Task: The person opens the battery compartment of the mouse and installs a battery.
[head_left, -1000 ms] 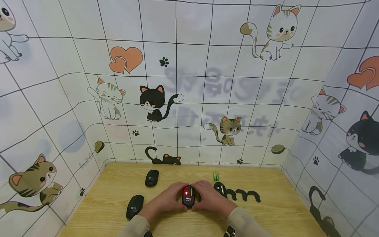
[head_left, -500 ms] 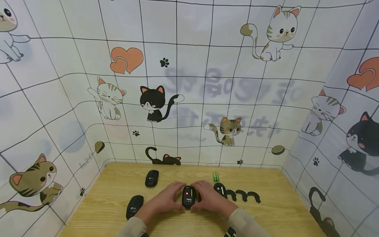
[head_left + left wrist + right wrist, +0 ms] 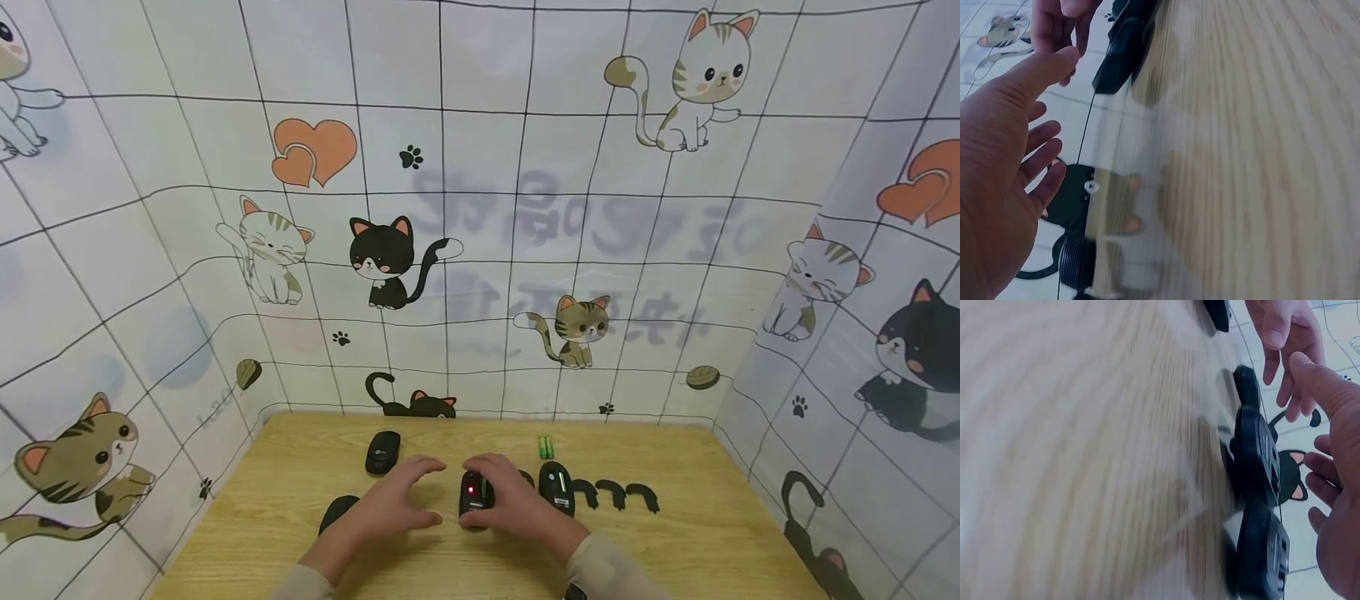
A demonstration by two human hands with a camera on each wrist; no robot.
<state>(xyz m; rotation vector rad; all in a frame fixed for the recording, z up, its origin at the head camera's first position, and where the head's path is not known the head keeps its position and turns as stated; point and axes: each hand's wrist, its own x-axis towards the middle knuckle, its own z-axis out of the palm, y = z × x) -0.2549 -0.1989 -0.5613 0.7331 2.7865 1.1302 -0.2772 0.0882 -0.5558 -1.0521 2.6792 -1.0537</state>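
Observation:
A black computer mouse [image 3: 472, 500] lies underside up on the table, a red light glowing on it and a battery showing in its slot. My right hand [image 3: 521, 500] hovers over its right side, thumb and fingers apart; the right wrist view shows the hand [image 3: 1344, 462] raised above the overturned mice [image 3: 1260, 456]. Away to the left, my left hand [image 3: 390, 504] is in the air with spread fingers and nothing in it. Beside my right hand lies a second overturned mouse [image 3: 557, 489], also with a battery in its slot.
Several black curved covers [image 3: 611, 493] lie in a row at the right. Two green batteries [image 3: 546, 447] are behind them. At the left, one upright mouse [image 3: 383, 452] stands further back, and another [image 3: 337, 510] is partly hidden by my left arm.
My left hand has moved left, away from the middle mouse. My right hand has shifted slightly left over it. The red light looked larger one second ago.

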